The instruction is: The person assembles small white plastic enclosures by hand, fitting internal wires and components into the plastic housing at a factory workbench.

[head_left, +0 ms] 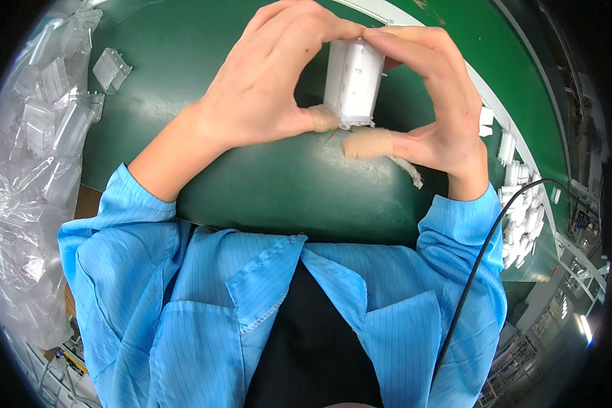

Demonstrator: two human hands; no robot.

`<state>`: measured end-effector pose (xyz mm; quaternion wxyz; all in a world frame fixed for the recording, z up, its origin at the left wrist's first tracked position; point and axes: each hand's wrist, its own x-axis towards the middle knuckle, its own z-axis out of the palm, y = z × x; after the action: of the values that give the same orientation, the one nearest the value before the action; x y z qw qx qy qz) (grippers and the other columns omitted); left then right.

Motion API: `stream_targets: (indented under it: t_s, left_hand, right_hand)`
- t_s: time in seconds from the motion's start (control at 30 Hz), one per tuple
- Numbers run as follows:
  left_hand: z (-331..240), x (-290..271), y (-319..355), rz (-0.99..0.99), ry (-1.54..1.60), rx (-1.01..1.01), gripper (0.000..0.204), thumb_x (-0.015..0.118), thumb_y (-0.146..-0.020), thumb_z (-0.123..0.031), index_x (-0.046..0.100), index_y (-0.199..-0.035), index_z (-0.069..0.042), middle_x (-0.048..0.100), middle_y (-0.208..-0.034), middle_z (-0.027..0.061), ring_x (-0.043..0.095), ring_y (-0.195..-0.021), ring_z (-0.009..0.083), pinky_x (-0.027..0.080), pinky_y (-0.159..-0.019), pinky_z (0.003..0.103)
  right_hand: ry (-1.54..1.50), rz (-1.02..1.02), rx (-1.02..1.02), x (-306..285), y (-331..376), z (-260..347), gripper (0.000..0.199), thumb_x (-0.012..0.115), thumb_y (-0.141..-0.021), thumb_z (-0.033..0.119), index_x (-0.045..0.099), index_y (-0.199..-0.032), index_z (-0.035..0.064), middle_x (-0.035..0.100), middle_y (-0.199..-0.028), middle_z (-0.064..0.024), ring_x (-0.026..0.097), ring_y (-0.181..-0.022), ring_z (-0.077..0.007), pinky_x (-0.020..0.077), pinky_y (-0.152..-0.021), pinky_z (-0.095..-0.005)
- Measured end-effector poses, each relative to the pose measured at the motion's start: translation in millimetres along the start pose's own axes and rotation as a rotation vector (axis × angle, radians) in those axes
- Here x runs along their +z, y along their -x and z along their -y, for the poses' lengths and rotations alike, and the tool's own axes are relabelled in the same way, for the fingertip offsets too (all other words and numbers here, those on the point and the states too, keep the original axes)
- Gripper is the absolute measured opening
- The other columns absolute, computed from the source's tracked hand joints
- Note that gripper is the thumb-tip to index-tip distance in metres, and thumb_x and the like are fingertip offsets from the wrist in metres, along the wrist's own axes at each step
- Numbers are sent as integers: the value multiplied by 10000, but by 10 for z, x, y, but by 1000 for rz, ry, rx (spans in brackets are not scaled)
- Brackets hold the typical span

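A white plastic part [353, 83] stood nearly upright between both hands, above the green mat [279, 183], near the top middle of the view. Its long axis ran top to bottom, leaning slightly, with the upper end tipped toward the right and the lower end toward the person's chest. The left hand [265, 88] was closed on it, fingertips at the top edge and a taped thumb [323, 118] against the lower left corner. The right hand [435, 102] gripped it too, fingers meeting the left ones over the top and a taped thumb [368, 143] under the bottom end. A loose strip of tape [408, 171] trailed from that thumb.

To the left, a clear bag [27, 204] held many clear plastic shells, and more shells [54, 102] lay heaped at its top; one shell [111, 69] sat apart on the mat. To the right, a pile of white parts [523, 211] lay along the mat's edge. A black cable [479, 258] ran over the right blue sleeve [455, 231]. Nothing lay between the hands and the piles.
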<state>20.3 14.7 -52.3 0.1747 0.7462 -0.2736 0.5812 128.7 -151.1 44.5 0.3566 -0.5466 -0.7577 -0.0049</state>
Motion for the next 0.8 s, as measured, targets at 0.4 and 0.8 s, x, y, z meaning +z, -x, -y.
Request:
stream_targets:
  t_s: [0.4, 0.8]
  left_hand:
    - [-444, -246, -400, 106, 511, -973, 747, 794, -643, -151, 461, -1309, -86, 558, -1120, 114, 540, -1070, 256, 469, -897, 342]
    - [-454, -506, -697, 464, 154, -782, 700, 776, -619, -110, 494, -1246, 22, 508, -1134, 179, 528, -1045, 280, 450, -870, 325]
  right_hand:
    - [-515, -97, 350, 104, 159, -176, 732, 823, -594, 78, 473, -1227, -34, 504, -1198, -130, 512, -1111, -210, 450, -935, -340]
    - [-324, -36, 308, 36, 83, -126, 782, 852, -563, 156, 502, -1238, -29, 533, -1169, -133, 539, -1074, -215, 480, -883, -337]
